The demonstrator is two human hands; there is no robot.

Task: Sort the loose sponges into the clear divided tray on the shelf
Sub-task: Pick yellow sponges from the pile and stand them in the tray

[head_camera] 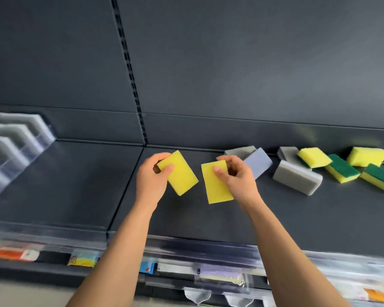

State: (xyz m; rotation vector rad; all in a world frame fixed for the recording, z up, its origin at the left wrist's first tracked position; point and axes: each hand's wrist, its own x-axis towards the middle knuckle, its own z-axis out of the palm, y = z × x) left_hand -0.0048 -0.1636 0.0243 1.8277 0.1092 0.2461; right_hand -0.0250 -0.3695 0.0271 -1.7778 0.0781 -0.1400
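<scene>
My left hand (152, 177) pinches one end of a plain yellow sponge (182, 176) above the dark shelf (75, 185). My right hand (236, 176) pinches the top of a second yellow sponge (215, 187), held beside the first. The clear divided tray (13, 147) stands at the far left of the shelf, blurred, its dividers showing. Loose sponges lie to the right: a lilac sponge (258, 161), a large grey sponge (297, 177), a yellow sponge (314, 157), and two green-topped yellow sponges (341, 168).
More grey sponges (239, 151) lean at the back wall, and another yellow sponge (366, 156) sits far right. A clear price rail (186, 242) runs along the shelf's front edge. Packaged goods (82, 258) hang on the level below.
</scene>
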